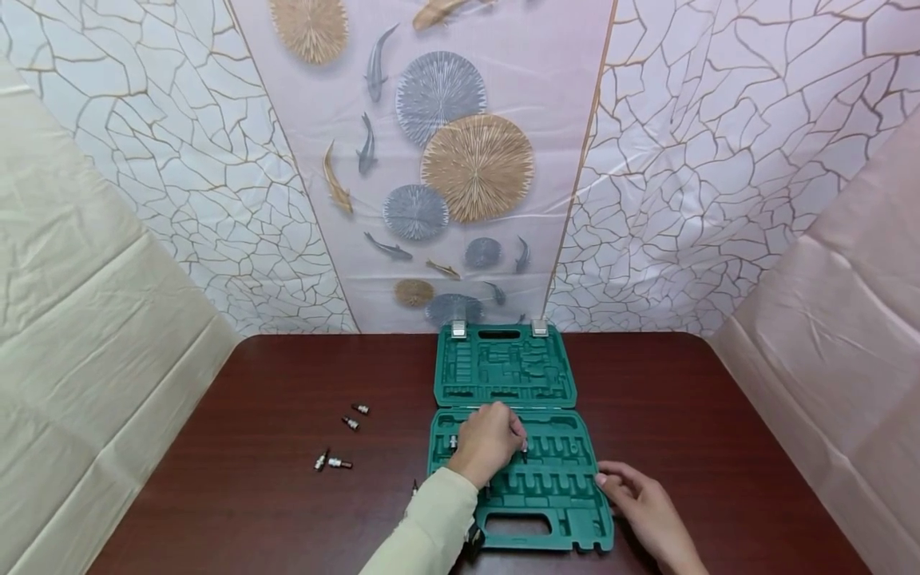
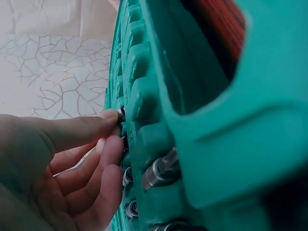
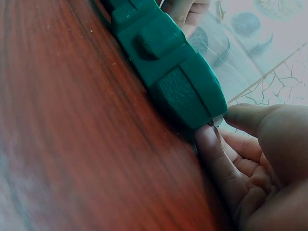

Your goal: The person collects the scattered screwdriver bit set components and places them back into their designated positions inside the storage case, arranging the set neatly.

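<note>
A green plastic tool case (image 1: 539,501) lies opened flat on the table, its lid (image 1: 506,367) folded back toward the wall. Over the upper row of slots, my left hand (image 1: 485,438) pinches a small bit socket (image 1: 525,453) between thumb and index finger. The left wrist view shows its metal end (image 2: 121,114) at the fingertips, right at a slot. Silver bit sockets (image 2: 159,173) sit in nearby slots; the left hand and sleeve hide part of the case. My right hand (image 1: 647,511) holds the case's right edge (image 3: 216,103) between thumb and finger.
Several loose bit sockets (image 1: 340,463) lie on the dark red table (image 1: 251,495) left of the case. Another stands partly behind the left sleeve. Fabric walls (image 1: 647,239) close in the back and both sides. Two metal latches (image 1: 458,329) stand on the lid's far edge.
</note>
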`<state>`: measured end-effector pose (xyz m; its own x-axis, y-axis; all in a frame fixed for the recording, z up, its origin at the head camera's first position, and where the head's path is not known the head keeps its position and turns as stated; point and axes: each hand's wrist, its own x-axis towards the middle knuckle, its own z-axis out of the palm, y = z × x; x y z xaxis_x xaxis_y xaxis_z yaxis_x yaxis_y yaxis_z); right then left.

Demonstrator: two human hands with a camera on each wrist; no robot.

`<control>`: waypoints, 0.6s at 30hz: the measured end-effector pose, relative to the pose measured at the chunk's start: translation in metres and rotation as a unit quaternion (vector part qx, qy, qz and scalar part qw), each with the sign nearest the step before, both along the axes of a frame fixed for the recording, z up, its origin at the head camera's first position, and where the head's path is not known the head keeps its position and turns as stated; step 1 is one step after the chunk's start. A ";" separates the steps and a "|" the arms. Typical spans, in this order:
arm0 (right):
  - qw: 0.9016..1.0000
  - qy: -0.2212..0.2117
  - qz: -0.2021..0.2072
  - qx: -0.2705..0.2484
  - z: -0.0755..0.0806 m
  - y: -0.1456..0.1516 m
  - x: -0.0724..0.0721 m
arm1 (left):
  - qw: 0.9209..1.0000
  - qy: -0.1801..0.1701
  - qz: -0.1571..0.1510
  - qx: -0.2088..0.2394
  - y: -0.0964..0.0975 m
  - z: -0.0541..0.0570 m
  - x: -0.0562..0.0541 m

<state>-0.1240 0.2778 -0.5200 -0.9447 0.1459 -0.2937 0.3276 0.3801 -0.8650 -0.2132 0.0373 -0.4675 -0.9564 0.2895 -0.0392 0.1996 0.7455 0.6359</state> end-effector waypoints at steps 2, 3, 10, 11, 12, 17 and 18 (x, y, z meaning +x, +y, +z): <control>1.000 0.001 -0.001 0.000 0.000 0.001 0.000 | 1.000 0.004 -0.004 0.000 0.000 -0.001 -0.001; 1.000 0.002 -0.001 0.001 -0.001 0.001 0.000 | 1.000 0.005 -0.006 -0.001 0.000 -0.001 -0.001; 1.000 0.000 0.000 0.006 -0.002 0.002 0.001 | 1.000 -0.022 -0.002 -0.008 0.002 0.000 -0.008; 1.000 0.001 -0.001 0.007 -0.002 0.002 0.001 | 1.000 -0.030 -0.001 -0.008 0.002 0.002 -0.009; 1.000 0.002 -0.001 0.006 -0.002 0.002 0.001 | 0.999 -0.037 -0.001 -0.010 0.003 0.003 -0.009; 1.000 0.007 -0.002 0.005 -0.001 0.001 0.001 | 0.996 -0.073 0.016 -0.054 0.005 0.011 -0.015; 1.000 0.008 -0.002 0.006 -0.001 0.001 0.000 | 0.994 -0.082 0.022 -0.063 0.005 0.012 -0.016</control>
<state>-0.1235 0.2783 -0.5208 -0.9487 0.1530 -0.2768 0.3153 0.3888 -0.8657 -0.2289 0.0427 -0.4554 -0.9461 0.2294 -0.2287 0.0658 0.8275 0.5576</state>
